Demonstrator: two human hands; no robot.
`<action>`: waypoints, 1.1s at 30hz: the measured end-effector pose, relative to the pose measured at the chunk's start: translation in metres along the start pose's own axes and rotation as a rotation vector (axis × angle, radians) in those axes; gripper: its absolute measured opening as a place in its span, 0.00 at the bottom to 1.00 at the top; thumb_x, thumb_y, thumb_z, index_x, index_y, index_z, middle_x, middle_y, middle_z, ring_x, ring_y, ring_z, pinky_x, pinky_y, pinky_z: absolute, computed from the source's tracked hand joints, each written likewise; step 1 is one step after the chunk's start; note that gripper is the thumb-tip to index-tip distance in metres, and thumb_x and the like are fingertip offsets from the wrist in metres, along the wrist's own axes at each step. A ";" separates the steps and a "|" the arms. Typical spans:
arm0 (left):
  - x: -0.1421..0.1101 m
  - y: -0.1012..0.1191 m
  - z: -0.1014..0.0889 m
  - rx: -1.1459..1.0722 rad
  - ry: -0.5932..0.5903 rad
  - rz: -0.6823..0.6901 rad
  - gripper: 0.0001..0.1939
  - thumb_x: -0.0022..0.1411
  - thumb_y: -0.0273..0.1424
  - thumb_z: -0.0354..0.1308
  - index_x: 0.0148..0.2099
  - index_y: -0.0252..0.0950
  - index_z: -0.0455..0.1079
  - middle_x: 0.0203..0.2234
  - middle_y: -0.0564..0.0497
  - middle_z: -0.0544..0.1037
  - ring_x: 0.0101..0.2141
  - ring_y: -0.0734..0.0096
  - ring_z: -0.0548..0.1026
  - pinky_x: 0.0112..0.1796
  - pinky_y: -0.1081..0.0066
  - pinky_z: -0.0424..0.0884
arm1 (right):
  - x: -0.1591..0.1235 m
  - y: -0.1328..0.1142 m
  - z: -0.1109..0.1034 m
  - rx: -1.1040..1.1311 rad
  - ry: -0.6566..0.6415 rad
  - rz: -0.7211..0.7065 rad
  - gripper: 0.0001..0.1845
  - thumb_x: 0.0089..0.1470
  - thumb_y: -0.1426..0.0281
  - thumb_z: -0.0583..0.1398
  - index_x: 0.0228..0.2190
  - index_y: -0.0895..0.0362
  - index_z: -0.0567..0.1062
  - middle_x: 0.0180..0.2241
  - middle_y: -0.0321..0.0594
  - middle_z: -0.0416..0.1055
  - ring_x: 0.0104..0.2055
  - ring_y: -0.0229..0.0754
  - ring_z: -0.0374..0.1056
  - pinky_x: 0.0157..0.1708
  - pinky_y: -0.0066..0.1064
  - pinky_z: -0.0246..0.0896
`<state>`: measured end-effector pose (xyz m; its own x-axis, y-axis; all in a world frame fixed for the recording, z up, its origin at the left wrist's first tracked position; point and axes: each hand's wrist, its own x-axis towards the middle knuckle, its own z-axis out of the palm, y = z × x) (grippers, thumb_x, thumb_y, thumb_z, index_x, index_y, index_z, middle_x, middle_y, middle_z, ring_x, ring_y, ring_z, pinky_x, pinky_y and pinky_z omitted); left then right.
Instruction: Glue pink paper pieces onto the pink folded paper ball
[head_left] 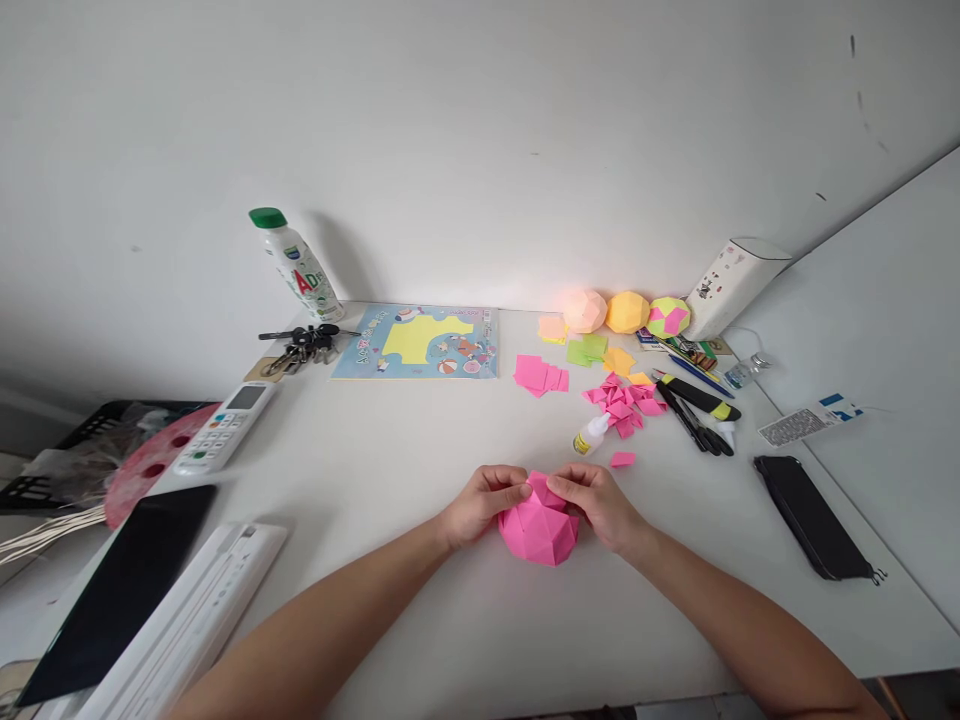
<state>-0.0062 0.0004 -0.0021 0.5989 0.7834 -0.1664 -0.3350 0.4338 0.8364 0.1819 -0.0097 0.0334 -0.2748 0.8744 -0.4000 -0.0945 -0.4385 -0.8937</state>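
Note:
A pink folded-paper polyhedron (538, 530) rests on the white table (390, 470) in front of me. My left hand (480, 503) grips its left upper edge with curled fingers. My right hand (596, 502) pinches its top right, fingers closed on the paper. A small glue bottle (591, 435) lies just beyond my hands, beside one loose pink folded piece (622, 459) and a pile of pink folded pieces (626, 402).
Three finished paper balls (627, 313) sit by the wall, with pink (538, 375), green and yellow paper squares near them. Pens and scissors (697, 410) and a black case (814, 517) lie right. Keys (304, 345), a bottle (298, 263), a remote (225, 425) and a tablet (120, 590) lie left.

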 end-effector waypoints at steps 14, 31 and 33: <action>-0.002 0.001 0.001 0.104 -0.029 -0.006 0.14 0.55 0.37 0.61 0.26 0.30 0.68 0.20 0.54 0.66 0.23 0.78 0.63 0.26 0.74 0.58 | -0.001 0.000 0.004 -0.027 -0.040 0.100 0.16 0.42 0.59 0.67 0.22 0.59 0.73 0.20 0.32 0.66 0.23 0.33 0.59 0.24 0.28 0.52; -0.002 0.005 0.003 0.110 -0.003 -0.064 0.17 0.51 0.39 0.63 0.24 0.31 0.65 0.18 0.56 0.62 0.20 0.81 0.58 0.22 0.76 0.54 | 0.000 0.008 0.003 -0.043 -0.138 0.087 0.19 0.43 0.58 0.66 0.20 0.60 0.68 0.18 0.30 0.58 0.21 0.31 0.52 0.22 0.27 0.45; -0.002 0.005 0.003 0.105 0.002 -0.055 0.16 0.52 0.39 0.63 0.24 0.31 0.66 0.18 0.56 0.63 0.20 0.80 0.59 0.23 0.75 0.55 | 0.000 0.008 0.002 -0.061 -0.163 0.100 0.18 0.42 0.59 0.66 0.21 0.60 0.68 0.19 0.30 0.58 0.22 0.31 0.53 0.22 0.27 0.45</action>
<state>-0.0064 -0.0003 0.0042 0.6123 0.7610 -0.2144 -0.2239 0.4270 0.8761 0.1790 -0.0133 0.0264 -0.4319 0.7798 -0.4532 -0.0019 -0.5033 -0.8641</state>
